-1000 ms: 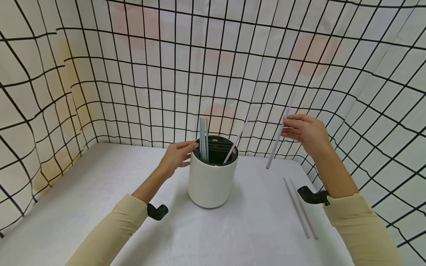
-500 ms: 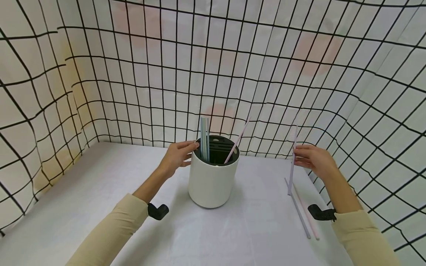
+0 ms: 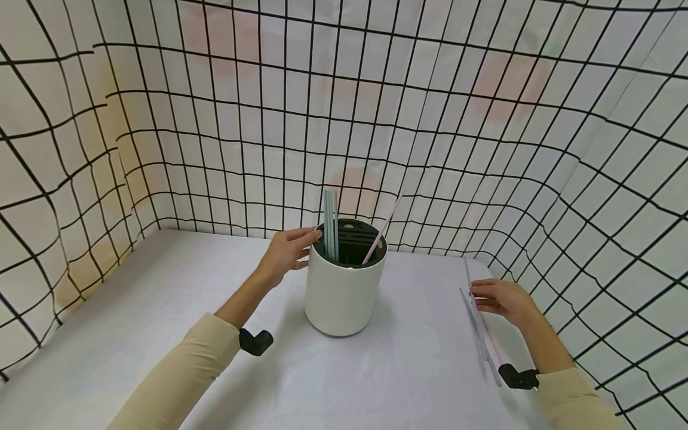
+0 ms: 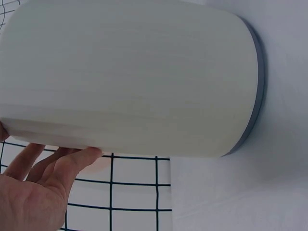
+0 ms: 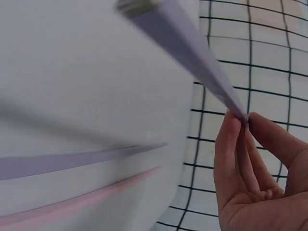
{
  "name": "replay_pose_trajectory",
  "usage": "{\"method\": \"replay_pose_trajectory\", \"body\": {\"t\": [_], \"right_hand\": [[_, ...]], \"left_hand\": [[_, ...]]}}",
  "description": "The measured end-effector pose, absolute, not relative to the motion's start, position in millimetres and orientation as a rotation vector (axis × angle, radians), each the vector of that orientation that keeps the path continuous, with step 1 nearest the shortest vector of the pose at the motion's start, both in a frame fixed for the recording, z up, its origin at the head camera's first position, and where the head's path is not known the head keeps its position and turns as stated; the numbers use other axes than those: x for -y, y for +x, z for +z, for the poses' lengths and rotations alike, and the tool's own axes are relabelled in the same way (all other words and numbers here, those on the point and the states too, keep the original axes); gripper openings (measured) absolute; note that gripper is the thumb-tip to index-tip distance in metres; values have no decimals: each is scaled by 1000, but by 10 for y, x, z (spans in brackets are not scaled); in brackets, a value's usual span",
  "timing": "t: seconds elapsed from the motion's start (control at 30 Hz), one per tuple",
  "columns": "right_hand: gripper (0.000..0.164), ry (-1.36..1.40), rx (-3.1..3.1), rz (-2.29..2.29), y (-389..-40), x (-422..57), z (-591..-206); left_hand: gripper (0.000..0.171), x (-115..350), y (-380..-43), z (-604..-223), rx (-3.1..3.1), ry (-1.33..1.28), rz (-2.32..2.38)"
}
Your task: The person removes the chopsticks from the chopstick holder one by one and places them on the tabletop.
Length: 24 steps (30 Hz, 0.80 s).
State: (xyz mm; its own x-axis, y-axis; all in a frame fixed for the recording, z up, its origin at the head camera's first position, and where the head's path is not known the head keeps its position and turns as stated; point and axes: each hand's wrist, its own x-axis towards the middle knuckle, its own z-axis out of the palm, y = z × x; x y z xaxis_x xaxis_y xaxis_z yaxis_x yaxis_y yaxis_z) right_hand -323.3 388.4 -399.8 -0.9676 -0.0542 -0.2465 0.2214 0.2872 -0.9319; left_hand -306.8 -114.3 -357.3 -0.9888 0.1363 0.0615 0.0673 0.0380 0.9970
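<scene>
Lilac stick [image 5: 195, 55] above table [image 3: 414, 358], grid [image 3: 261, 107] behind.

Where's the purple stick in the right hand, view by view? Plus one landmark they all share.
Head: right of centre, in the right hand; the purple stick slants just over the sticks lying on the cloth.
Left wrist: not in it.
Right wrist: from top centre down to the pinching fingertips, right of centre.
Shared landmark: the black wire grid, back and sides in head, bottom in left wrist, right in right wrist.

Apparently two sticks [image 5: 62, 163] on table [image 3: 419, 364], container [image 3: 343, 298] leftward
</scene>
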Motion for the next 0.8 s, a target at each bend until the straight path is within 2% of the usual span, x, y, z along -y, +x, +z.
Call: {"method": "replay_pose_trajectory", "body": {"t": [0.3,0.8], "right_hand": [[43,252,-2366,-1603,-3137,-3972,-4293],[40,326,-2468,-1449,-3111,-3937,-4466]], "left_hand": [[54,1149,-3077,-3590,-2225,224,2144],[54,1158,-3061,-3581,-2199,232,2155]]}}
